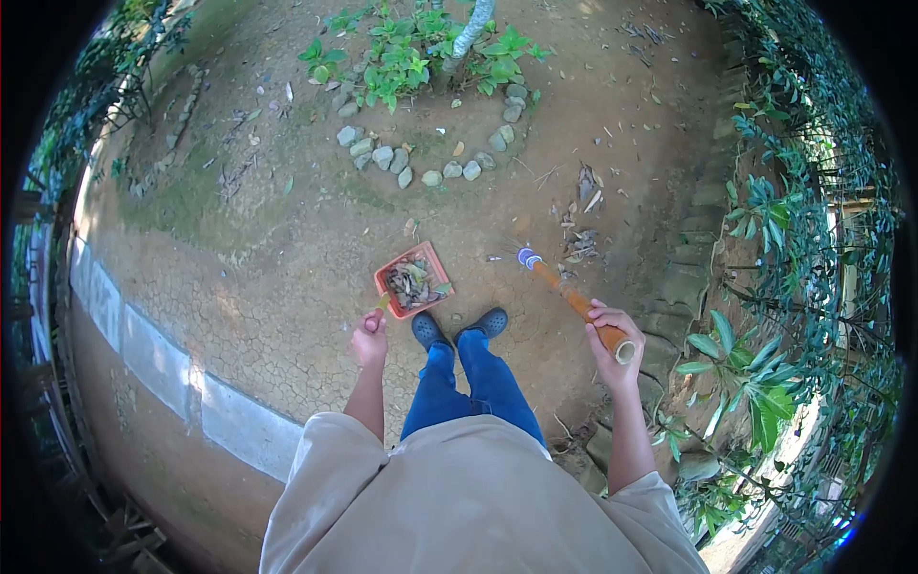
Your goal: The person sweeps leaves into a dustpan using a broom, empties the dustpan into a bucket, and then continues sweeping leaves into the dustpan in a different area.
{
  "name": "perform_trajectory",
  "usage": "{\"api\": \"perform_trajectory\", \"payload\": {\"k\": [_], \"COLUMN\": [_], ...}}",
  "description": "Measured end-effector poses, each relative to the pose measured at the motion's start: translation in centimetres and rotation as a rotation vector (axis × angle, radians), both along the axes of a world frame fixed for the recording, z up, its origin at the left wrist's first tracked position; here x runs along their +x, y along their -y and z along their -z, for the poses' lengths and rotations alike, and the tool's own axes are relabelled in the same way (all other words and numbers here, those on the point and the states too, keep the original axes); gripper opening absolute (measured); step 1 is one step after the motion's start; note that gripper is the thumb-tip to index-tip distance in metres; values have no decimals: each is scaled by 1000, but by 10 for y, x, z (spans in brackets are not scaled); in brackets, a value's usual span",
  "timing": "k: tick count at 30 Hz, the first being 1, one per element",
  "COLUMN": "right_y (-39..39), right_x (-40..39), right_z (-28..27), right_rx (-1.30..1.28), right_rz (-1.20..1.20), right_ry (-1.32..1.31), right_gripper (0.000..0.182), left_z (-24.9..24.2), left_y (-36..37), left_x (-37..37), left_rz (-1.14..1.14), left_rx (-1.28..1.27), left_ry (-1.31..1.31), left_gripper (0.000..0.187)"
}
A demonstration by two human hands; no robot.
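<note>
My left hand [369,340] is closed around the yellowish handle of an orange-red dustpan [437,265], which is in front of my feet. Dry leaves [411,282] and bits of debris lie inside the pan. In my right hand [617,346], fingers wrap the upper end of a broom [578,302] with a thick bamboo handle. Blue and white binding circles its lower end, slanting forward and left. Its thin bristles barely show against the soil. Just right of the broom's lower end sits a small pile of dry leaves [580,245].
A curved row of stones [432,179] borders a leafy plant [402,57] and a pale trunk [470,33]. Dense shrubs [765,383] and edging stones run along the right. Pale slabs [249,426] line the left. My dark clogs [429,331] stand on cracked soil.
</note>
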State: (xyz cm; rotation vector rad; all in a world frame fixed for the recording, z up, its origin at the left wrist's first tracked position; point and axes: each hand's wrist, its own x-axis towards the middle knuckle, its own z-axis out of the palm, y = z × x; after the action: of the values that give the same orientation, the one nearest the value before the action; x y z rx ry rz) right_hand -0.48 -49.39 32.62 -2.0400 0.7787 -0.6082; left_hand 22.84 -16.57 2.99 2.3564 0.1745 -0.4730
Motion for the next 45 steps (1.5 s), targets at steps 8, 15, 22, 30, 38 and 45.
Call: {"api": "perform_trajectory", "payload": {"k": [8,15,22,30,38,45], "right_y": [15,10,10,23,30,46], "right_x": [-28,-44,-68,-66,-79,-102], "right_z": [40,33,-8,-7,-2,5], "right_rx": [-79,102,187,138,90,-27], "right_rz": [20,39,132,153,244,320], "right_ry": [-50,-81,34,49,69,37], "right_gripper": [16,16,19,21,22,20], "left_z": [13,20,38,39,25,5], "left_y": [57,104,100,90,106,141], "left_x": [-7,-13,-17,-21,-21,-37], "left_rz": [127,206,152,103,111,151], "left_rx": [-10,97,-49,-101,-92,-111], "left_ry": [-15,-82,-52,-7,-43,-44], "left_gripper": [38,39,37,33,35,33]}}
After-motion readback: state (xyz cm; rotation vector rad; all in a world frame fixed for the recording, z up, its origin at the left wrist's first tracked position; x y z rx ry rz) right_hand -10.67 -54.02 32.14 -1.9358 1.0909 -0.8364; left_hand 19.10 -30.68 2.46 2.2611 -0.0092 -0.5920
